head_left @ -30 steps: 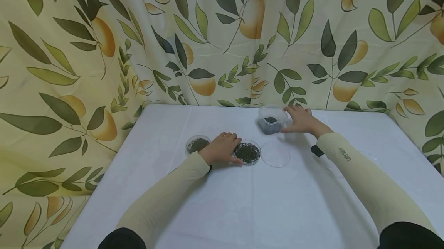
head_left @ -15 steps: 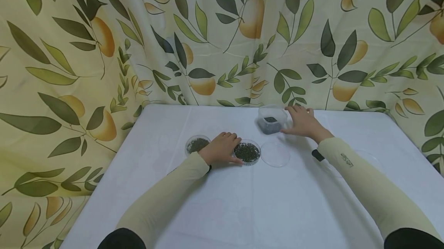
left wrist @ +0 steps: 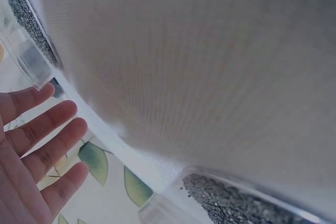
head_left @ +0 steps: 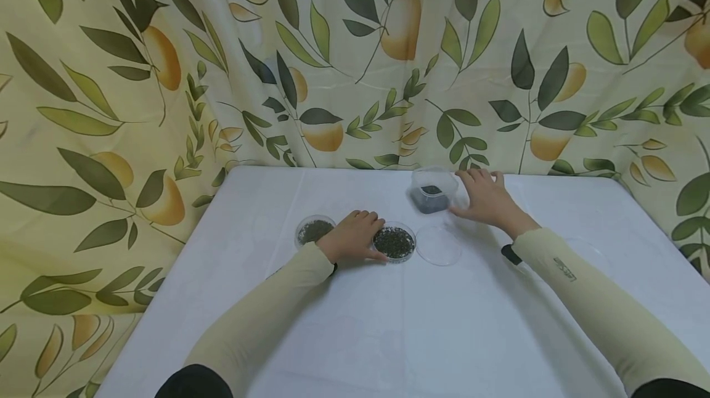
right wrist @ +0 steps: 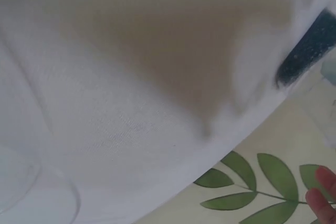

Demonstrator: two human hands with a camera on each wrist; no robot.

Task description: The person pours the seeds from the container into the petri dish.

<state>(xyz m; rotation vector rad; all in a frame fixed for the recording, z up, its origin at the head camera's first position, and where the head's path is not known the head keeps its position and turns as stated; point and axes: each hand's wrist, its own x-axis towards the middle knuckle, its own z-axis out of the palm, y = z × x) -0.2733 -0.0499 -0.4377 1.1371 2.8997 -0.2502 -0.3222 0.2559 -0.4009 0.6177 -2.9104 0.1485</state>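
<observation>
My left hand (head_left: pixel 354 236) is beside a round clear dish (head_left: pixel 394 242) of dark seeds, thumb near its front and fingers near its back. In the left wrist view its fingers (left wrist: pixel 55 142) are spread and fairly straight, one fingertip right at a clear rim. A second seed dish (head_left: pixel 314 230) stands left of that hand, partly covered by it. My right hand (head_left: pixel 488 201) is at the right side of a clear plastic tub (head_left: pixel 430 199) holding dark contents, fingers spread. In the right wrist view only its fingertips (right wrist: pixel 317 203) show, apart from the tub's dark contents (right wrist: pixel 310 48).
A clear round lid (head_left: pixel 439 246) lies flat right of the seed dish. Another faint clear round piece (head_left: pixel 588 253) lies beyond the right sleeve. The white-covered table (head_left: pixel 432 336) ends at a leaf-print curtain (head_left: pixel 355 77) behind the tub.
My right forearm has turned and shifted slightly to the right, the hand staying by the tub. The left hand, dishes and lid hold their places; the whole head view drifts a little.
</observation>
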